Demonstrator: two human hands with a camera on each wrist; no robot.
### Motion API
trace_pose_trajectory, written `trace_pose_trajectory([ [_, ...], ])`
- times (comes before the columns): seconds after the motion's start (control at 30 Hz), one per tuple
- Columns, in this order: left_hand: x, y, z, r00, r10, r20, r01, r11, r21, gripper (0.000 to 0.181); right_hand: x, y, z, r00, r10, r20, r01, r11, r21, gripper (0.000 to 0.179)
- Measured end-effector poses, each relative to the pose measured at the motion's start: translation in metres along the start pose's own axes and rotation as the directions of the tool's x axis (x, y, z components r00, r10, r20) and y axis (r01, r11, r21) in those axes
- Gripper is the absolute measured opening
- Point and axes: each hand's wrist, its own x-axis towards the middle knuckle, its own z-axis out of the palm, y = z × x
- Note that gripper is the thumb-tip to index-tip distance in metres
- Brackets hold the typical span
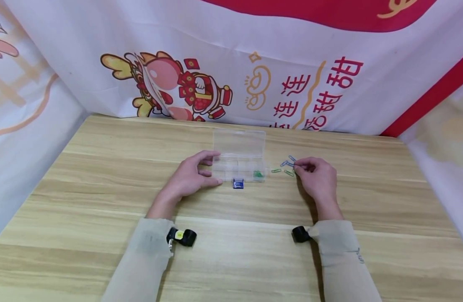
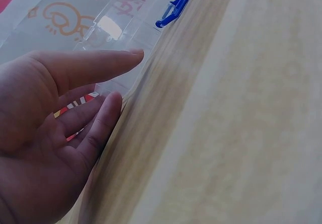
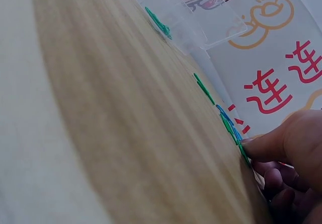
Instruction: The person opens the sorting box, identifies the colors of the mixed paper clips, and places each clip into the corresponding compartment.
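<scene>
Pinching a blue paperclip [image 1: 290,164], right hand [image 1: 317,175] sits right of the box [image 1: 239,169]. Left hand [image 1: 189,176] (nearer) grips its left end.

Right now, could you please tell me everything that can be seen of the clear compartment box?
The clear compartment box is rectangular and looks like thin transparent plastic. It sits on the wood-grain table, its clear lid swung open at the far edge. A blue latch juts from the near edge. Thin walls divide the inside; their exact number is hard to tell. What look like green paper clips lie in the near right compartment. The left hand holds its left end, thumb at the near corner.
</scene>
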Motion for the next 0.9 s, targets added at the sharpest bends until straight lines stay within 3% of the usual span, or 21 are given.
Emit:
trace_pose_trajectory([
  [0.27,0.0006,-0.0002,0.0001,1.000,-0.006,0.006,0.006,1.000,-0.002,0.078,0.0008,-0.0025,-0.0037,0.999,0.016,0.051,-0.013,0.998,-0.062,0.023],
  [0.47,0.0002,0.0005,0.0001,1.000,-0.002,0.003,0.002,1.000,-0.003,0.079,0.0023,-0.0016,-0.0069,0.994,-0.009,0.107,0.022,0.993,-0.115,0.026],
  [0.63,0.0001,0.0004,-0.0001,1.000,0.000,0.000,0.000,1.000,0.005,0.078,0.0033,0.0016,-0.0076,0.992,-0.023,0.122,0.034,0.996,-0.086,0.028],
  [0.9,0.0001,-0.0007,-0.0001,1.000,0.013,-0.003,-0.013,1.000,-0.010,0.079,0.0020,0.0050,-0.0090,0.995,-0.062,0.074,0.063,0.998,-0.009,0.027],
])
